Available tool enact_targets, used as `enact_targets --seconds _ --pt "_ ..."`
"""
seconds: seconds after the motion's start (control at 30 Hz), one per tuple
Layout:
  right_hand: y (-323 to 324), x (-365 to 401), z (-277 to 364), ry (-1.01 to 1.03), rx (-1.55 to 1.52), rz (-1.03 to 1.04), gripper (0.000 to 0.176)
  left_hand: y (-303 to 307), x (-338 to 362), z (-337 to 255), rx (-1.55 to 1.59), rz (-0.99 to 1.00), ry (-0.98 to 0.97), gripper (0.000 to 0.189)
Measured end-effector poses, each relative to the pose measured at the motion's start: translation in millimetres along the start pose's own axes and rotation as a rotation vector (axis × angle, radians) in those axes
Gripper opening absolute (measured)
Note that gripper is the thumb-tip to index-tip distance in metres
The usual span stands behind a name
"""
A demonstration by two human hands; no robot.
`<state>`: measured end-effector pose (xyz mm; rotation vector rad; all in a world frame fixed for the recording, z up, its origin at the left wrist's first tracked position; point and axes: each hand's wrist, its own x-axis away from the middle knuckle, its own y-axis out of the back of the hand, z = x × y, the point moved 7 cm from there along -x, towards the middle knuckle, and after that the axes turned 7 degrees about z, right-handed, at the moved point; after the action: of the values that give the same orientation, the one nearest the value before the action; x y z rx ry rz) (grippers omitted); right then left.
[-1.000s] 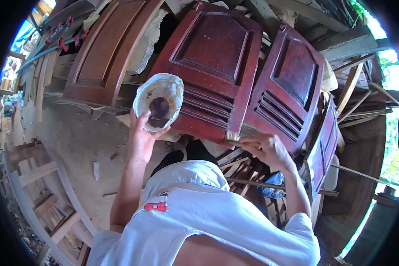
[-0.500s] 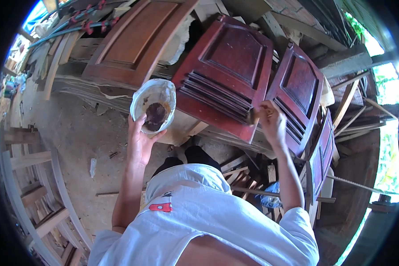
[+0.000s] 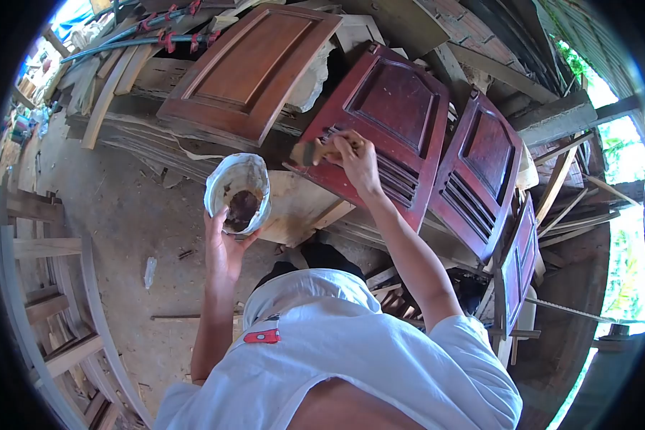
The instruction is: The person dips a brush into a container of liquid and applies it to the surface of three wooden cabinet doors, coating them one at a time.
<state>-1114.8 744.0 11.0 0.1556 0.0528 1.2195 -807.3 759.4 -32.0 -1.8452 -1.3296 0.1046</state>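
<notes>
My left hand [image 3: 224, 247] holds up a white bowl [image 3: 238, 192] with dark brown stain inside. My right hand [image 3: 356, 163] grips a paintbrush [image 3: 312, 151] and rests its bristles at the lower left corner of a dark red louvered door panel [image 3: 387, 122], near the slats. The bowl hangs just left of and below the brush. A second red louvered panel [image 3: 480, 168] leans to the right of the first.
A lighter brown door panel [image 3: 251, 68] lies on stacked planks at the back. Wooden frames [image 3: 46, 287] stand at the left on a dusty floor [image 3: 132, 236]. Loose timber and another red panel [image 3: 519, 258] crowd the right side. Red clamps [image 3: 168, 36] lie top left.
My right hand carried the brush from the panel's lower right edge leftward across the slats to its lower left corner. The bowl in my left hand stayed raised, shifting slightly down-left.
</notes>
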Motion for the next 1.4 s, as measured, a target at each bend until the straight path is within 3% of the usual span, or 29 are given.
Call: enact_targets --seconds 0.27,0.37,0.43,0.5,0.6,0.67,0.9,0.93,0.97,1.03,1.07,1.23,1.27,1.4 --pt "139 113 29 -0.228 0.565 -0.194 0.020 -23 -12 -1 -0.081 0.015 0.047 0.064" --pt "176 129 62 -0.099 0.942 -0.284 0.018 -28 -21 -1 -0.066 0.077 0.045 0.063" --pt "185 119 61 -0.096 0.874 -0.322 0.017 -31 -25 -2 -0.064 0.072 0.039 0.063" --pt "167 103 73 0.048 0.958 -0.283 0.018 -34 -28 -3 -0.066 0.065 0.033 0.063" --pt "134 53 35 -0.064 0.900 -0.106 0.019 -39 -26 -3 -0.061 0.058 0.018 0.062" --pt "88 22 50 0.047 0.936 -0.029 0.022 -41 -23 -3 -0.069 0.035 -0.006 0.061" --pt "30 -81 24 0.070 0.294 0.039 0.029 -45 -12 18 -0.027 -0.082 -0.010 0.057" --pt "31 -85 23 0.074 0.317 0.051 0.030 -49 -10 21 -0.031 -0.098 -0.016 0.058" --pt "38 -85 22 0.071 0.309 0.057 0.030 -51 -10 24 -0.035 -0.107 -0.018 0.058" --pt "46 -71 32 0.167 0.638 0.216 0.031 -55 -12 35 0.001 -0.096 -0.006 0.058" --pt "63 -69 11 0.165 0.458 0.244 0.027 -56 -15 40 0.030 -0.063 0.003 0.058" --pt "164 -13 26 -0.058 0.803 0.257 0.030 -86 -29 49 -0.012 -0.056 0.027 0.058" --pt "185 -6 22 -0.200 0.879 0.306 0.028 -91 -34 52 -0.021 -0.052 0.039 0.058" --pt "228 9 30 -0.350 0.705 0.374 0.026 -111 -51 54 -0.015 0.000 0.032 0.057"
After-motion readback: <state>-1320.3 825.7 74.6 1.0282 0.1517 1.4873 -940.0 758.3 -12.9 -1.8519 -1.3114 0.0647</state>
